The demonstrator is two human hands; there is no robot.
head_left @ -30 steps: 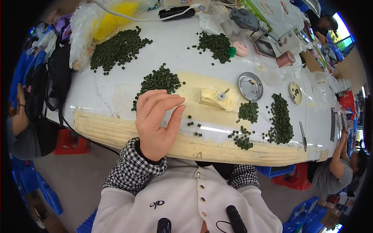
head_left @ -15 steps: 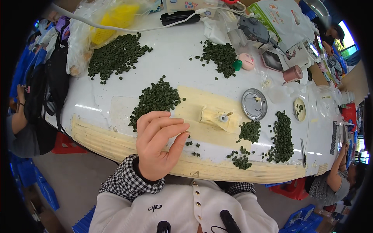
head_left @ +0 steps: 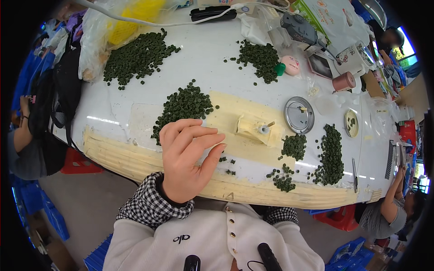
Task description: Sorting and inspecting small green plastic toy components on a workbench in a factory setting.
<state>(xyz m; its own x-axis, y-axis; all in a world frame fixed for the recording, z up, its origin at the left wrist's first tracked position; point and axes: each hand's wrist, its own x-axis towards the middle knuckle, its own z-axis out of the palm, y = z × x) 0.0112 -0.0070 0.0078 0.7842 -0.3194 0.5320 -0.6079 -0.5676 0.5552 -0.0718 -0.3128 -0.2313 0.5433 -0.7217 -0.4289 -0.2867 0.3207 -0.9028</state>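
Observation:
My left hand (head_left: 189, 158) is raised over the near edge of the table, fingers loosely stretched and thumb apart, with nothing visible in it. Just beyond it spreads a heap of small dark green round pieces (head_left: 186, 106). To its right, a block wrapped in yellowish tape (head_left: 246, 128) carries a small metal post (head_left: 264, 130) on a taped patch of tabletop. Several loose green pieces (head_left: 231, 172) lie by my thumb. Of my right arm only the checked cuff (head_left: 281, 215) shows at the table's edge; the hand itself is hidden.
More green heaps lie at far left (head_left: 138, 56), far middle (head_left: 260, 61) and right (head_left: 330, 156). A round metal lid (head_left: 299, 115), a thread spool (head_left: 344, 81), a grey device (head_left: 298, 29) and a slim metal tool (head_left: 355, 175) stand right. A white cable (head_left: 149, 22) crosses the back.
The whole view has shifted slightly, so the tabletop sits a little higher and further right in the picture. My left hand keeps its loose, open pose.

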